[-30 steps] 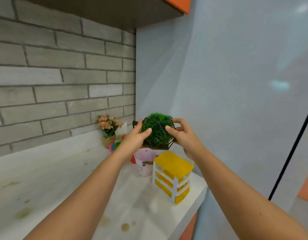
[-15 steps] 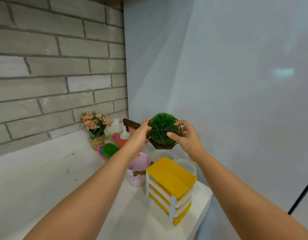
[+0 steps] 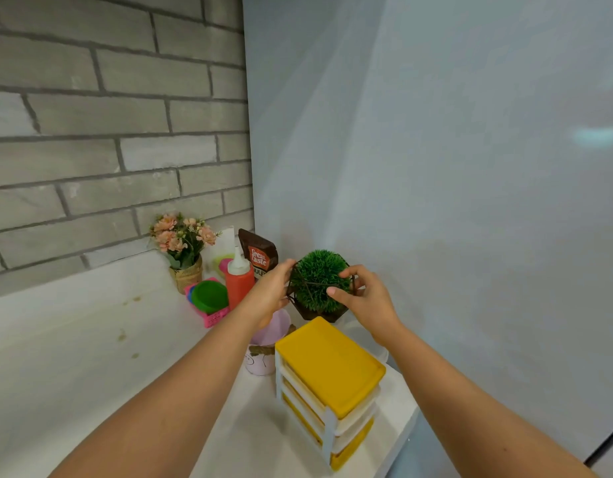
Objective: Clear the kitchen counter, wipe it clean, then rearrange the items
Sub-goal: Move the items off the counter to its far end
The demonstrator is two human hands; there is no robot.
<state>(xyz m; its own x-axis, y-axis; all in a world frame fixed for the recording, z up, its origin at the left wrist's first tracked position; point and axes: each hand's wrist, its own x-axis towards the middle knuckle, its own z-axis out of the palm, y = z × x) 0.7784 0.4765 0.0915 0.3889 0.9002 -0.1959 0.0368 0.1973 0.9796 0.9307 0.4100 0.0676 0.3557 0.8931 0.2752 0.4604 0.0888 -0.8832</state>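
Just behind the yellow drawer unit [image 3: 329,367], you've got the green plant ball [image 3: 319,281] in its dark wire-framed pot caught between both hands. Your left hand [image 3: 269,293] grasps the frame on its left side, fingers curled against the wire. Your right hand [image 3: 365,300] wraps the right side, thumb laid across the front of the foliage and fingers hooked round the back. The pot's base sits low behind the drawer unit's top edge, and I can't tell whether it touches the counter [image 3: 74,339] or hangs just above it.

Left of the drawer unit and touching close, a pink cup [image 3: 267,334] stands under your left wrist. Farther back-left of the drawer unit there's a red squeeze bottle [image 3: 239,284] with a white nozzle, upright. A brown pouch [image 3: 260,253] leans behind that bottle. A pink basket [image 3: 213,317] with a green lid [image 3: 210,296] in it sits left of the bottle, and beyond that a pot of peach flowers [image 3: 182,243] stands against the brick wall [image 3: 108,150]. Brown spots mark the counter well left of the drawer unit.
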